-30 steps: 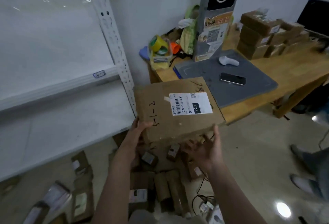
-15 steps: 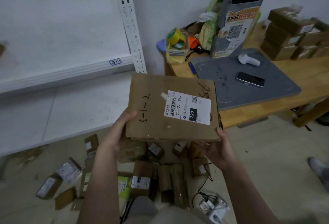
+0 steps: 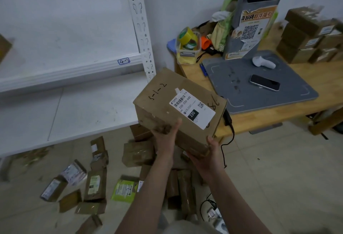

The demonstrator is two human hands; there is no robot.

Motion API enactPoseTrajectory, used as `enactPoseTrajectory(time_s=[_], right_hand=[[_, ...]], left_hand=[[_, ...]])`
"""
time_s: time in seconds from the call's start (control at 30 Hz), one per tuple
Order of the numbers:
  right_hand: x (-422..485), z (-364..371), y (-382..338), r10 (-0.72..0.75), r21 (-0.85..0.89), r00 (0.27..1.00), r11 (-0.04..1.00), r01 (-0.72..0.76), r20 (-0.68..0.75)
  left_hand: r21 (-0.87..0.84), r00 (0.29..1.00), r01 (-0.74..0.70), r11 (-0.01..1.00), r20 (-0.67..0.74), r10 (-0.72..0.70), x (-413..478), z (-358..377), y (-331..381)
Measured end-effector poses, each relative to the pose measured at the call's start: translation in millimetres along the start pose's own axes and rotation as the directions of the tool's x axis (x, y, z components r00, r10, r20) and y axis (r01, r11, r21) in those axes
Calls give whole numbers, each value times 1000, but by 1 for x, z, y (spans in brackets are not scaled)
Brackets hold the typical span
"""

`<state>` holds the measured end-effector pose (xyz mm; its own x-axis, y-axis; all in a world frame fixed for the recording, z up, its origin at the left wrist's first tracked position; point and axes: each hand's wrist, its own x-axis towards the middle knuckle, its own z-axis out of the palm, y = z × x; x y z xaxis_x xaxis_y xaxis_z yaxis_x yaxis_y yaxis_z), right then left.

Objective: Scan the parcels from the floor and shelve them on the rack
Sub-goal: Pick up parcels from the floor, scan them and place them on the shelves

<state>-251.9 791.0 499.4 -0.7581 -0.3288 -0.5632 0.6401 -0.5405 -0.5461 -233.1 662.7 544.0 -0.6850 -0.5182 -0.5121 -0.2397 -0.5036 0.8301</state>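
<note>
I hold a brown cardboard parcel (image 3: 163, 103) in the air, tilted, its white shipping label facing up and "3-1-2" handwritten on top. My left hand (image 3: 165, 135) grips its near face, thumb up on the top edge. My right hand (image 3: 209, 150) cups the near right corner from below. The parcel hangs between the white rack (image 3: 74, 103) on the left and the wooden table (image 3: 278, 115) on the right. Several more parcels (image 3: 94, 183) lie scattered on the floor below.
A grey scanner stand (image 3: 259, 92) with an upright screen post stands on the table, bearing a phone (image 3: 264, 85) and a white handheld scanner (image 3: 262, 62). Stacked brown boxes (image 3: 306, 38) sit at the table's far right. Tape rolls (image 3: 187, 37) are at the back. A black cable (image 3: 228, 137) hangs down.
The parcel has turned clockwise and tilted, moving slightly right. My left hand shifted from the left side to the near face; my right hand moved under the near right corner.
</note>
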Motion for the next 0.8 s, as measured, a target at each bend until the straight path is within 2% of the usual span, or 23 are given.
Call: enactPoseTrajectory(time_s=[0.1,0.27,0.4,0.5,0.6,0.67,0.73,0.8], right_hand=[[2,-6,7,-21,-36,995,999,24,98],[5,-15,12,-29,17,983,999,27,182],[7,-19,12,25,41,979,999,-34,203],[14,-24,12,94,-43,967,995,-86,237],[12,-21,4,187,-220,970,964,-150,155],[18,-24,-11,195,-224,980,958,-180,47],[26,-26,-32,158,-228,987,960,-162,-34],[39,-28,-51,51,-336,985,936,-104,-164]], left_hand=[[28,999,36,999,7,-36,-10,11,-8],[127,999,-27,991,31,24,-12,12,-16],[118,1000,-8,993,-10,9,-4,15,-18],[78,996,-69,995,-45,72,0,15,-13],[47,988,-129,991,-82,133,3,11,-8],[22,980,-161,987,-116,162,7,6,-2],[8,974,-178,984,-141,177,11,-1,3],[-10,971,-179,984,-161,175,16,-8,6]])
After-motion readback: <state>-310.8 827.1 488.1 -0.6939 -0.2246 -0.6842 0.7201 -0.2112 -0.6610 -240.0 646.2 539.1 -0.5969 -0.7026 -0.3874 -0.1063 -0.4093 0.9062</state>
